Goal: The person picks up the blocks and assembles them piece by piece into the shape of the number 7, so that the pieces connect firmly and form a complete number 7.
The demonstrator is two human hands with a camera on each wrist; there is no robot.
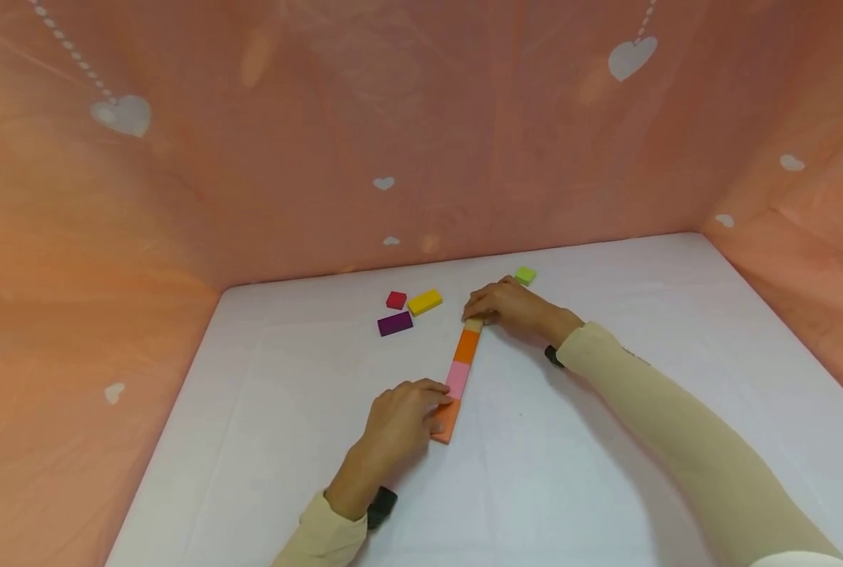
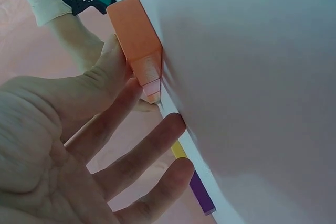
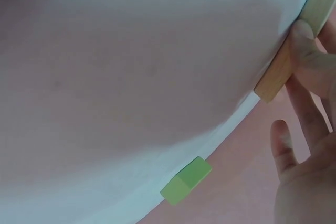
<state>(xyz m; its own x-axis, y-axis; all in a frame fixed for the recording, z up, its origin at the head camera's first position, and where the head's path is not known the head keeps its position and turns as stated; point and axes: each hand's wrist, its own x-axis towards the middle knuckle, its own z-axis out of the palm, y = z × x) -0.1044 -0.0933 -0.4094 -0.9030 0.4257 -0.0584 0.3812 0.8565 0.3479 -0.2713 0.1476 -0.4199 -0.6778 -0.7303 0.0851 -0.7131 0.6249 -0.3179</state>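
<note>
Just below centre, the left hand [image 1: 403, 417] has its fingers spread, thumb and index touching the near orange block [image 1: 448, 424], which lies at their right. Pink block [image 1: 457, 379] and second orange block [image 1: 467, 346] follow in line toward upper right. Left of this row, near the middle, lies a purple block [image 1: 396, 324]. A beige block [image 1: 474, 324] continues the row, then a brown block [image 3: 275, 74], pinched by the right hand [image 1: 509, 307], its thumb by their seam. Yellow block [image 1: 425, 302] and red block [image 1: 396, 300] lie beyond the purple; a green block [image 1: 526, 275] sits just past the right hand.
</note>
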